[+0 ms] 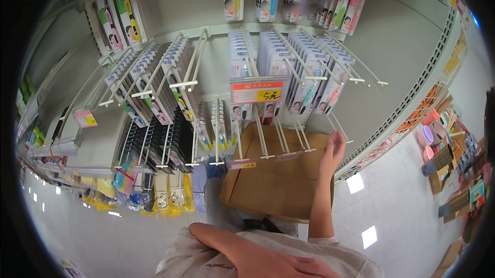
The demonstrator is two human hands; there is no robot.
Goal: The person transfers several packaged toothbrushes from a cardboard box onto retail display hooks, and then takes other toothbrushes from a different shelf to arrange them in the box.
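Note:
My right hand is raised at the right rear corner of a brown cardboard box, close to the tip of a white peg hook. Its fingers point up; whether they grip the box edge cannot be told. The box stands before my legs, under the lower hooks, and its bare inside shows. Across my chest lies my left hand, flat on the beige shirt with fingers spread and nothing visible in it. Above the box hang rows of packaged toothbrushes, behind a red and yellow price tag.
Long white double hooks jut toward me, several with bare tips. More toothbrush packs and black-backed packs hang at left. At right, a perforated rack upright borders an aisle with plastic pots on the tiled floor.

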